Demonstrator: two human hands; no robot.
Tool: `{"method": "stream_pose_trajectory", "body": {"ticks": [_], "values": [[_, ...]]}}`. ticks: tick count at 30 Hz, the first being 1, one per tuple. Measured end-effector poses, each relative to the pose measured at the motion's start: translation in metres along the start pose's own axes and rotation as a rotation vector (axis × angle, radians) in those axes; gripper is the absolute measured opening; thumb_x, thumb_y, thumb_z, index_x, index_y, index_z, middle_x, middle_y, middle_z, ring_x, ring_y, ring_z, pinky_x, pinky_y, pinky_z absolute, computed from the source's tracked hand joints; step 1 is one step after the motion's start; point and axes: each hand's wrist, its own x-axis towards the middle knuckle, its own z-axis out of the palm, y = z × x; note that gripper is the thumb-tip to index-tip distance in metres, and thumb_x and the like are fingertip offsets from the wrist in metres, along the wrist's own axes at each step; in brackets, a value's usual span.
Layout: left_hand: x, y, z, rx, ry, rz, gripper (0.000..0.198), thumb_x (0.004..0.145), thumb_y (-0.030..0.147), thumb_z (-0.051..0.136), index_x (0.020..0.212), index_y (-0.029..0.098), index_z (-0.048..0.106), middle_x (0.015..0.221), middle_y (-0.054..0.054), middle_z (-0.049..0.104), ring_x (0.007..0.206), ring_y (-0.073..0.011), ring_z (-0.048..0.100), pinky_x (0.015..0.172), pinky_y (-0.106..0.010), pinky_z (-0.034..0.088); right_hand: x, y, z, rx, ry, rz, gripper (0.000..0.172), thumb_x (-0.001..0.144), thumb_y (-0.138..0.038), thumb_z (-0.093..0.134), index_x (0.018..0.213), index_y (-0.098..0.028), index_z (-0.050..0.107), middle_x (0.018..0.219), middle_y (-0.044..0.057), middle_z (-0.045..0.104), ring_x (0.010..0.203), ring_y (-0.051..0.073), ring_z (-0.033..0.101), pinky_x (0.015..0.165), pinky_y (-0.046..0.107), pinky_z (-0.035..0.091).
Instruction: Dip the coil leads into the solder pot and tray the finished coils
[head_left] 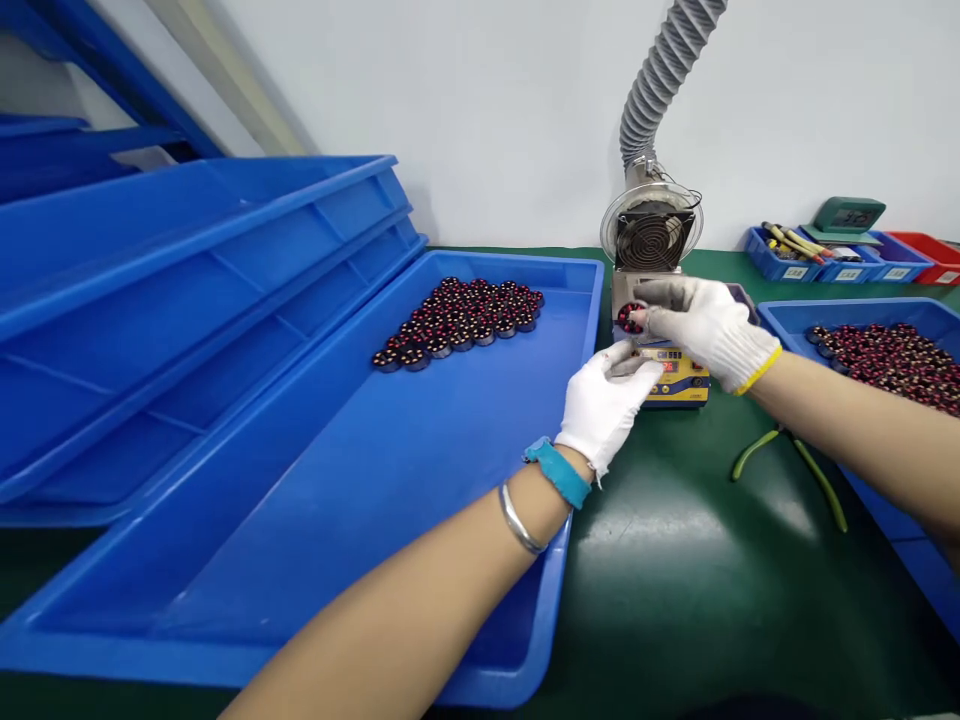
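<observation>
Well to the left of the machine point(679, 390) we have a stack of blue bins point(187, 320). Nearer, on the machine's left, lies our blue tray point(337, 480), with black-and-red coils point(472, 315) grouped toward its far end. Our left hand point(606, 403), gloved, with a teal band point(559, 474) and a bangle point(517, 520) below it, reaches to the machine's front left; its thumb and fingers are parted, and we cannot tell whether it touches anything. Just above the machine's front panel is one coil point(624, 318), pinched by our gloved right hand point(701, 325). Behind the machine stands a fan point(651, 243), with a grey hose point(660, 75) rising over it. Right of the machine and nearer us lie green-handled pliers point(821, 478); behind them, to the machine's right, are small bins point(787, 268) and a second tray point(787, 325) of coils.
</observation>
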Motion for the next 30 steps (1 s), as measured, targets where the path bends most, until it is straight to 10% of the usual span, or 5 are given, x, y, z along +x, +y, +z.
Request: {"method": "stream_pose_trajectory", "body": {"ticks": [5,12,19,30], "values": [[0.000,-0.001,-0.002,-0.089,0.051,0.029,0.032,0.066,0.022,0.075,0.094,0.009,0.067,0.088,-0.007,0.072,0.080,-0.0167,0.067,0.082,-0.033,0.054,-0.027,-0.005,-0.005,-0.178,-0.140,-0.023,0.051,0.074,-0.039,0.068,0.123,-0.031,0.059,0.109,0.000,0.068,0.104,0.025,0.062,0.091,0.039,0.050],[-0.001,0.006,-0.002,-0.005,0.038,-0.038,0.029,0.070,0.018,0.070,0.097,0.008,0.064,0.083,-0.006,0.070,0.071,-0.0140,0.067,0.071,-0.028,0.055,-0.022,-0.003,-0.025,0.243,-0.422,0.293,0.014,0.082,-0.034,0.060,0.081,-0.020,0.065,0.069,0.002,0.068,0.056,0.012,0.062,0.050,0.020,0.051],[-0.005,0.007,-0.002,0.292,-0.156,-0.174,0.011,0.068,0.008,0.060,0.080,0.011,0.060,0.069,-0.004,0.067,0.061,-0.0139,0.064,0.056,-0.025,0.050,-0.022,0.004,-0.019,0.337,-0.415,0.339,0.023,0.074,-0.024,0.068,0.097,-0.021,0.065,0.083,0.004,0.072,0.070,0.018,0.069,0.060,0.027,0.059],[-0.007,0.010,0.000,0.241,-0.157,-0.183,0.015,0.071,0.012,0.064,0.085,0.011,0.058,0.070,-0.004,0.066,0.061,-0.0131,0.063,0.059,-0.026,0.049,-0.009,0.005,-0.028,-0.304,-0.158,0.068,0.035,0.072,-0.039,0.067,0.105,-0.027,0.069,0.088,-0.002,0.072,0.078,0.019,0.067,0.072,0.031,0.055]]}}
